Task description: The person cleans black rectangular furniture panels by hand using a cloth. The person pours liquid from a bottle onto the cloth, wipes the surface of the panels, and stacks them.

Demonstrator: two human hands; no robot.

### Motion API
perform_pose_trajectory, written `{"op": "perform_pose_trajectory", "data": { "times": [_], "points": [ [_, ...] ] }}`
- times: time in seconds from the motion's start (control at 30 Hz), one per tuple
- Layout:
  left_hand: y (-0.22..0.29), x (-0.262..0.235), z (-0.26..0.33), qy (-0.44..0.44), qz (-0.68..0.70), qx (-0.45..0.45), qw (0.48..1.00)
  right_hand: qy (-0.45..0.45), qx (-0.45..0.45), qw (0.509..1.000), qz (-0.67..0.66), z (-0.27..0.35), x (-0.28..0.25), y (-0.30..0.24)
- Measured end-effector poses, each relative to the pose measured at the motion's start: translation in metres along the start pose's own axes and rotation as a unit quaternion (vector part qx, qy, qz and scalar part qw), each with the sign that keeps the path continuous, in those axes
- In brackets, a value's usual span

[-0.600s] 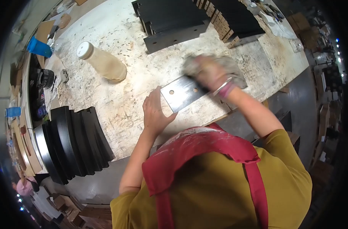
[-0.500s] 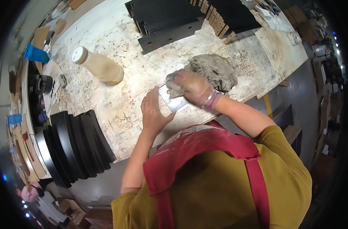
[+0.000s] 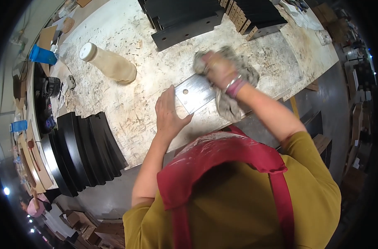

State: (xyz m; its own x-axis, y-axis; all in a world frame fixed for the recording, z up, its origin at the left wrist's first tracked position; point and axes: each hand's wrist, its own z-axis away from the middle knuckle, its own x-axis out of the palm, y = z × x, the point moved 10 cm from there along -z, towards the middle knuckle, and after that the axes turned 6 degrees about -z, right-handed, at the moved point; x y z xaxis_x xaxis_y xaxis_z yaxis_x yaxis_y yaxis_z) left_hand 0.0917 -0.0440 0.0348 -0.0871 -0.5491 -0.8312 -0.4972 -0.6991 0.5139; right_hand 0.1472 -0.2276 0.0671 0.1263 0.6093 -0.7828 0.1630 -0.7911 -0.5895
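Note:
A flat grey metal plate (image 3: 195, 95) with a small hole lies on the scuffed workbench (image 3: 126, 103). My left hand (image 3: 169, 115) rests flat on the bench, pressing against the plate's near left end. Over the plate's right part, my right hand (image 3: 218, 68) is closed on a crumpled grey rag (image 3: 232, 89). The rag hangs down past my wrist and covers the plate's right end.
A tan plastic bottle with a white cap (image 3: 110, 64) lies on its side at the left. Black metal brackets (image 3: 184, 20) and black panels (image 3: 259, 16) sit at the far edge. Curved black pieces (image 3: 81, 151) stand stacked at the near left. A blue container (image 3: 42, 54) is far left.
My right hand with the rag swept left across the plate and back toward its right end. My left hand stayed holding the plate's left end.

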Motion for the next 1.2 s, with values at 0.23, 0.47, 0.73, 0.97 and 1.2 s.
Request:
{"op": "perform_pose_trajectory", "data": {
  "times": [0.23,0.47,0.73,0.97,1.2],
  "points": [
    [-0.002,0.002,-0.001,-0.006,-0.004,-0.004,1.000,-0.118,-0.128,0.985,-0.007,0.020,0.075,-0.075],
    [0.006,0.003,-0.002,-0.019,-0.023,0.006,1.000,0.100,0.011,0.980,0.175,0.024,-0.089,0.110],
    [0.001,0.006,-0.002,-0.023,-0.021,-0.003,1.000,-0.050,-0.006,0.998,0.050,0.065,-0.005,0.006],
    [0.016,0.001,-0.008,-0.065,-0.019,0.023,0.997,0.086,0.227,0.970,0.003,0.124,-0.115,0.172],
    [0.034,0.001,-0.030,-0.190,0.130,-0.059,0.971,0.146,0.295,0.936,-0.124,0.127,-0.124,0.184]
  ]
}}
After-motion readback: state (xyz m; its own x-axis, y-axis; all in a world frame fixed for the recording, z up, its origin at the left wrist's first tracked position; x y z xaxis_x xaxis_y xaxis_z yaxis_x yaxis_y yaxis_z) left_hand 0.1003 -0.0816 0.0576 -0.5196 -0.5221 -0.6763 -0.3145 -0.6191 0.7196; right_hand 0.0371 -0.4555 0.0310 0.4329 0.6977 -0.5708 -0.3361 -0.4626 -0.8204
